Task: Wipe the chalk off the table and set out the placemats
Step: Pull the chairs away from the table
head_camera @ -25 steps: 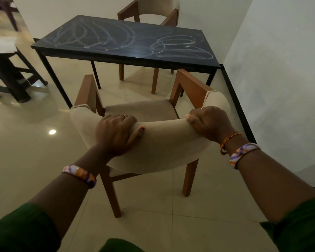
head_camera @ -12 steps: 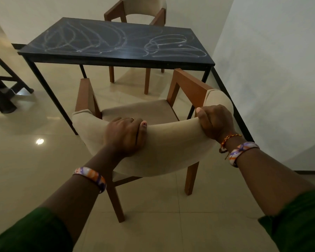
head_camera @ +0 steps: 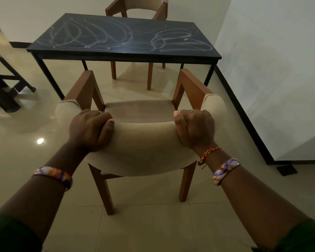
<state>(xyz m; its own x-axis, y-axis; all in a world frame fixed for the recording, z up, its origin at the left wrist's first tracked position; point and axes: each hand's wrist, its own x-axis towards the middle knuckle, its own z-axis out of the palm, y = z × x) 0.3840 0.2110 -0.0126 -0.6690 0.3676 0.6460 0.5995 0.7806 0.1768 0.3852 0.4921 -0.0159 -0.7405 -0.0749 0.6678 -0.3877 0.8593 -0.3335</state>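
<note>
Both hands grip the curved, beige-upholstered backrest [head_camera: 144, 140] of the near armchair [head_camera: 138, 110]. The left hand [head_camera: 91, 131] is closed over the top edge at the left side, fingers curled together over the padding, thumb lying along the rear face. The right hand [head_camera: 195, 130] is closed over the top edge at the right side, fingers curled down the front, thumb raised on the rim. Each hand shows 1 ring. Each wrist carries a purple-and-orange bangle [head_camera: 53, 176]; the right wrist also has a red-and-yellow thread [head_camera: 208, 154]. Green sleeves [head_camera: 13, 233] show at both lower corners.

The armchair has brown wooden arms and legs and stands on the glossy tiled floor [head_camera: 147, 226], apart from the table and facing it. The black table [head_camera: 124, 37] stands beyond the chair, its right end near the white wall [head_camera: 273, 70]. White chalk scribbles [head_camera: 176, 40] loop across almost the whole tabletop. No placemats are in view. A second armchair [head_camera: 140, 8] of the same type stands at the table's far side. Part of a dark piece of furniture [head_camera: 4, 88] shows at the left edge.
</note>
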